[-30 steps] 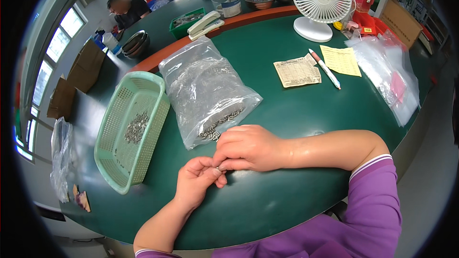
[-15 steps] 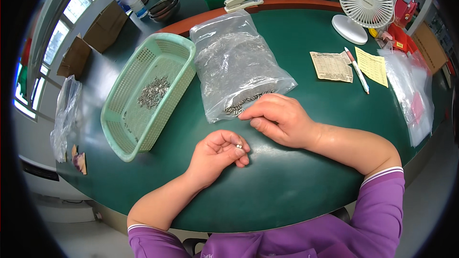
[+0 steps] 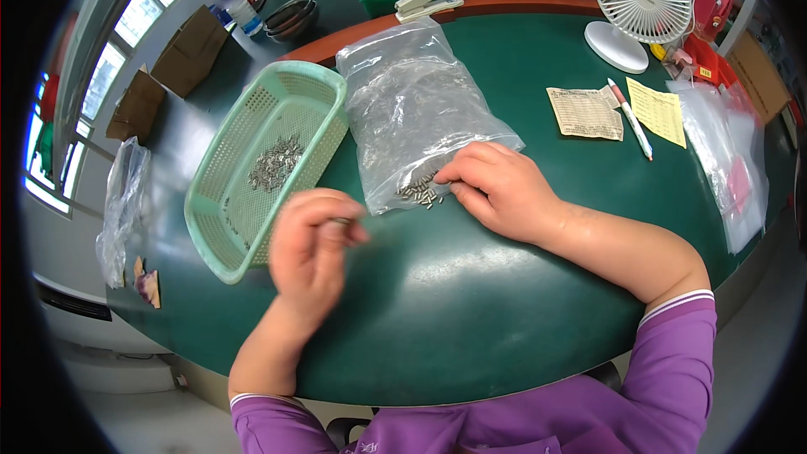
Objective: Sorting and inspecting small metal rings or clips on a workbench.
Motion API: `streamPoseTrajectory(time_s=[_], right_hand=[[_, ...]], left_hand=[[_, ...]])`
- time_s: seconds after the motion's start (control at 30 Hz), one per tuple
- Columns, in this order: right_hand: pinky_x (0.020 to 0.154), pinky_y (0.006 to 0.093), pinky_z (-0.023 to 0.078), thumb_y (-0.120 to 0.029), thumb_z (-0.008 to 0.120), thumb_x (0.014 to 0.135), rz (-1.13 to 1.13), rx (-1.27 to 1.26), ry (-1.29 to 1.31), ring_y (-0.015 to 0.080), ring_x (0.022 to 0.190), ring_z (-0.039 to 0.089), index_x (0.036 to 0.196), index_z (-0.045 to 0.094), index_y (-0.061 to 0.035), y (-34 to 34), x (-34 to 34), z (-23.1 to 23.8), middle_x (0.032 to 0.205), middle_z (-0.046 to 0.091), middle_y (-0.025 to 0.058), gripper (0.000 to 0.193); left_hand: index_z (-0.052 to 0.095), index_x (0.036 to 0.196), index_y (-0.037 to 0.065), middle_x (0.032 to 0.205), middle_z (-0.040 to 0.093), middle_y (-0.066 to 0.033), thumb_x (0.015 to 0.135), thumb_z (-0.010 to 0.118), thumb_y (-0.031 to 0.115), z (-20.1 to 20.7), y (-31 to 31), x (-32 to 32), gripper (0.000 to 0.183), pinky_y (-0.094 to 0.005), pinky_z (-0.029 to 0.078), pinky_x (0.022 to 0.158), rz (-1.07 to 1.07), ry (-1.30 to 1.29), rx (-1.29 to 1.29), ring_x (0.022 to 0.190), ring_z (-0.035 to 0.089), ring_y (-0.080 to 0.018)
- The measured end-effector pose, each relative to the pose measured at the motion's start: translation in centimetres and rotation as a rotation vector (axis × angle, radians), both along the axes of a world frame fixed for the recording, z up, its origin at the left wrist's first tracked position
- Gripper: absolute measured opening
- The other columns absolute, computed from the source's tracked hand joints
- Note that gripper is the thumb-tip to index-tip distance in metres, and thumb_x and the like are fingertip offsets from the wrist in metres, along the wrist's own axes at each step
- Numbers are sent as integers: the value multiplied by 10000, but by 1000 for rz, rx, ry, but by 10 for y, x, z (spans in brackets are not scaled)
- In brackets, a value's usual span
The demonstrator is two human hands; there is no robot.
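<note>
Far left: crumpled clear bag [image 3: 124, 212] lying along the table edge, torn scrap [image 3: 148, 284] sitting just below it. Two brown boxes [image 3: 189, 50] standing upper left. Green basket [image 3: 195, 217] sitting left of centre, holding a loose pile of metal pins [image 3: 277, 163]. Bowls [image 3: 292, 18] standing beyond it.

Left hand [image 3: 309, 248] showing blurred, overlapping the basket's lower-right wall and blocking part of it; thumb and index pinching narrow on a small metal piece [image 3: 340, 220], count can't be told.

Clear plastic bag [image 3: 412, 92] lying flat at centre, more pins [image 3: 418, 192] spilling at its lower edge. Stapler [image 3: 429, 0] resting above it.

Right hand [image 3: 500, 193] covering the bag's lower-right corner, thumb and index keeping a narrow gap at the pins; can't tell if it's gripping one.

Right side: brown slip [image 3: 584, 113], pen [image 3: 631, 120], yellow note [image 3: 658, 113] lying close together, fan [image 3: 618, 48] standing above, flat plastic bags [image 3: 714, 168] filling the far right.
</note>
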State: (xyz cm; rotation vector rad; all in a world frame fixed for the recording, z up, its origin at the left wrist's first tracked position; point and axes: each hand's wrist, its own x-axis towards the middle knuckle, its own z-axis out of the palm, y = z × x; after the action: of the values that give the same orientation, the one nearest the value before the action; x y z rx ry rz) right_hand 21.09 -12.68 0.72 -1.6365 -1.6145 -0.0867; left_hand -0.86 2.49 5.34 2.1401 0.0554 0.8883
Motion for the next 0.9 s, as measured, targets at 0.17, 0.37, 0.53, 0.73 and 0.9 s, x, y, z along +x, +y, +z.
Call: streamPoseTrajectory(time_s=[0.17,0.37,0.53,0.73,0.9], right_hand=[[838,398,482,-114,678,816,51,-76,-32,260,962,587,961,670,-143,1,0,-3,963,587,33,148],[887,399,452,-142,693,813,76,-126,-102,249,989,566,955,673,-166,1,2,-8,977,576,27,146],[906,404,437,-147,679,814,61,-151,-23,261,1016,558,930,676,-146,-1,-1,-3,984,579,37,115],[904,410,430,-147,664,804,43,-216,68,274,1028,556,881,678,-119,-2,-3,-4,991,582,52,83],[895,404,433,-116,683,818,24,-202,7,267,1009,560,904,671,-113,-3,-3,-5,987,583,48,87]], left_hand=[[534,1237,-8,1161,597,-150,955,553,17,36,61,-29,284,-319,516,833,654,46,635,988,623,-214],[543,1309,20,1293,568,-174,836,659,-1,35,29,-9,487,-412,444,1013,679,127,771,1199,554,-322],[613,1188,19,1159,617,-158,770,715,-3,10,-29,0,430,-402,510,895,67,329,502,1047,618,-338],[632,1130,35,1068,623,-127,777,729,25,-26,-38,9,366,-375,523,762,-169,441,280,890,621,-296],[623,1156,36,1166,600,-131,783,715,17,-30,-33,11,384,-370,522,786,-183,489,203,934,615,-295]])
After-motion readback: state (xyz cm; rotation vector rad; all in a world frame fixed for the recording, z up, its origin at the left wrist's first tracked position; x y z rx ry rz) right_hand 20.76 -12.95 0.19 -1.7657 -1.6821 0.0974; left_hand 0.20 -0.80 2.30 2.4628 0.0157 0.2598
